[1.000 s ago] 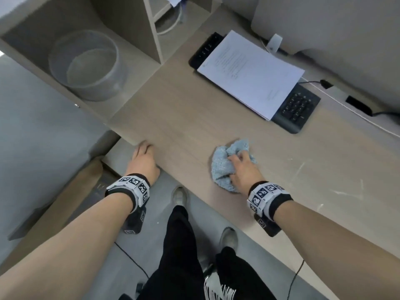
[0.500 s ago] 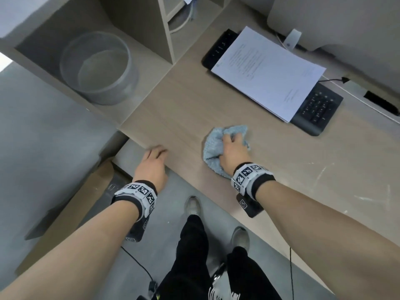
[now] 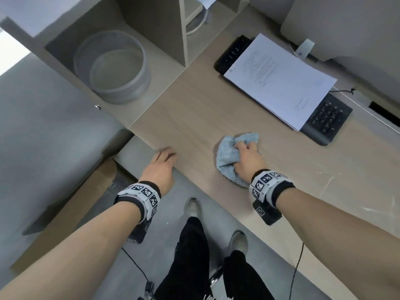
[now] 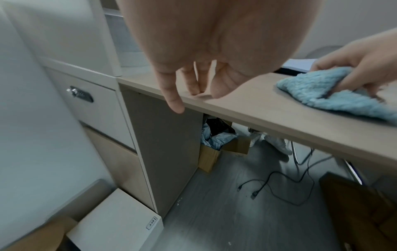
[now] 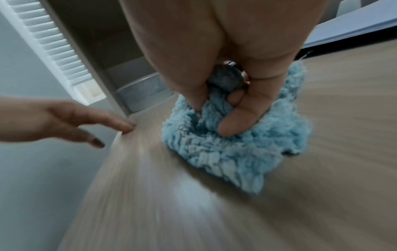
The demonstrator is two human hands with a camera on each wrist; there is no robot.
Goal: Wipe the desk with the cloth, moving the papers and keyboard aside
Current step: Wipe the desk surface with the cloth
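Note:
A fluffy light-blue cloth (image 3: 227, 154) lies bunched on the wooden desk (image 3: 194, 118), near its front edge. My right hand (image 3: 246, 154) grips the cloth, fingers curled into its folds (image 5: 227, 105), and presses it onto the desk. My left hand (image 3: 162, 161) rests with straight fingers on the desk's front edge (image 4: 193, 88), left of the cloth, holding nothing. At the back right, white papers (image 3: 281, 79) lie on top of a black keyboard (image 3: 326, 118), whose two ends stick out.
A grey round bin (image 3: 112, 68) stands in an open shelf compartment at the back left. A white cable (image 3: 378, 120) runs along the desk's back right. Under the desk are a cardboard box (image 4: 214, 152) and loose cables (image 4: 279, 190).
My right hand slid the cloth leftward along the desk from one second ago, then slightly back right. The left hand stays on the desk edge. The camera view shifted.

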